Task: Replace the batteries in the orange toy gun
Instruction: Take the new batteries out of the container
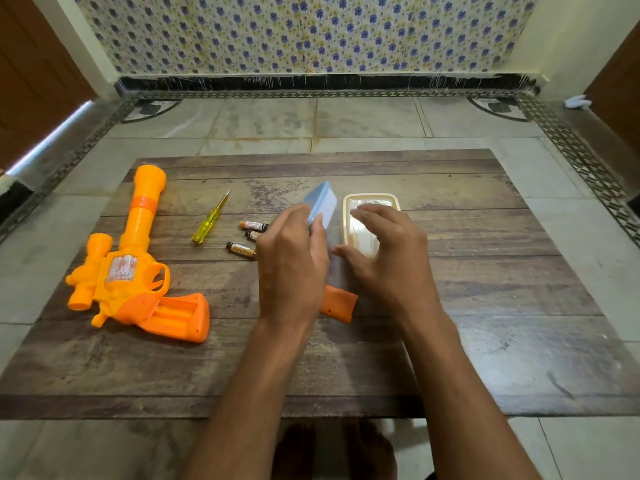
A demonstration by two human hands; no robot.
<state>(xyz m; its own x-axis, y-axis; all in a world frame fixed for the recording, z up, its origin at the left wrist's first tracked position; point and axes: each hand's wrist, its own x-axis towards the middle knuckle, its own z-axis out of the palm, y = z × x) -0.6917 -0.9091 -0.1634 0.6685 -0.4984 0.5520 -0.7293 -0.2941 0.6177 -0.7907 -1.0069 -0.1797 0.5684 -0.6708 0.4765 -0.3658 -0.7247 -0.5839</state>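
- We see a wood-grain surface lying on a tiled floor, with a blue-flowered wall behind.
- At far left lies the orange toy gun, barrel pointing away from us, its grip compartment open and showing no batteries.
- Right of it, a yellow screwdriver, then three batteries loose on the wood.
- Our left hand has its fingers clamped on a blue lid, held tilted above the wood.
- An orange battery cover peeks out between our wrists.
- Our right hand rests, fingers spread apart, on a cream container; its contents we cannot tell.
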